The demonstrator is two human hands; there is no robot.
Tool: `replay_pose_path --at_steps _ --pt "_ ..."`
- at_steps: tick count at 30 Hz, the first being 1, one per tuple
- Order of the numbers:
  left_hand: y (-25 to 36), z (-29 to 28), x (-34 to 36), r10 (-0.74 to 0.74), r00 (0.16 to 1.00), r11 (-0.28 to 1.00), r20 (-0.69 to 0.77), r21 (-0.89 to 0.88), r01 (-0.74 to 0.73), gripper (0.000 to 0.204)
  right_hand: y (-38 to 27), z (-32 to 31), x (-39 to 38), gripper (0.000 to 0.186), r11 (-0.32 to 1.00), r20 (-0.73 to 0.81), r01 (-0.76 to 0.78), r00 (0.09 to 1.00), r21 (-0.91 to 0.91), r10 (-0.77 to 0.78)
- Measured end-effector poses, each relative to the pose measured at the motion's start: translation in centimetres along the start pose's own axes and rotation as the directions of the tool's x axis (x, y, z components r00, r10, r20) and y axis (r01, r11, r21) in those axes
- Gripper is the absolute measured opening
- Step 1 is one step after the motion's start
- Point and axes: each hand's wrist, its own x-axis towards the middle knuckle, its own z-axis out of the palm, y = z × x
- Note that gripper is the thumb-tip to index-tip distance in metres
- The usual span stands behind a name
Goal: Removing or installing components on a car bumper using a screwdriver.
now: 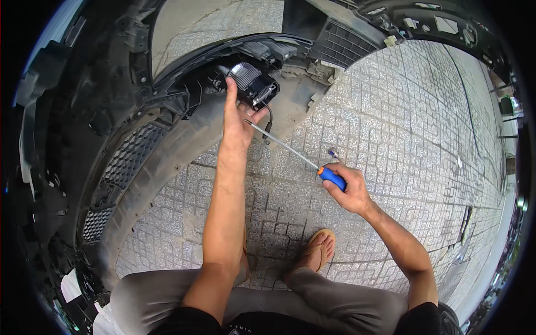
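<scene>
My left hand [239, 120] is closed around a black car lamp unit with a ribbed heat sink [245, 76], thumb along its near side and the other fingers partly hidden beneath. A short black cable [270, 120] with a plug hangs from the unit. The unit sits at the inner side of a black car bumper [167, 84]; whether it is fastened there I cannot tell. In my right hand [349, 188] is a screwdriver [333, 177] with a blue handle and a long metal shaft. Its tip lies by my left palm, below the lamp unit; contact cannot be made out.
The bumper curves along the left and top, with honeycomb mesh grilles [134, 153] and a black grid panel [340, 43]. A small blue and silver item [333, 152] lies on the patterned paving [391, 111] beyond my right hand. My sandalled foot [319, 251] rests on the paving.
</scene>
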Motion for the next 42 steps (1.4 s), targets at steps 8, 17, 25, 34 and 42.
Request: replay_pose_path --at_steps 8,17,25,34,42 --pt "-0.3 2.6 0.5 -0.094 0.995 0.994 0.018 -0.059 0.095 0.073 1.8 -3.6 0.5 0.034 0.955 -0.170 -0.250 0.946 0.157 0.276" --pt "-1.1 2.2 0.7 -0.074 0.996 0.996 0.043 -0.051 0.076 0.073 0.7 -2.1 6.2 0.043 0.917 -0.102 -0.249 0.951 0.311 0.293" --pt "-1.3 2.4 0.7 -0.043 0.998 0.999 0.049 -0.011 0.044 0.074 1.6 -1.5 6.4 0.042 0.921 -0.110 -0.243 0.951 0.303 0.288" --pt "-1.4 2.6 0.6 -0.024 0.999 1.000 0.040 -0.010 0.024 0.077 1.2 -1.8 6.5 0.040 0.914 -0.102 -0.264 0.946 0.309 0.308" --pt "-1.3 2.7 0.5 -0.018 0.999 1.000 0.038 -0.007 0.018 0.076 0.7 -4.8 7.6 0.050 0.492 0.284 -0.409 0.907 0.769 0.311"
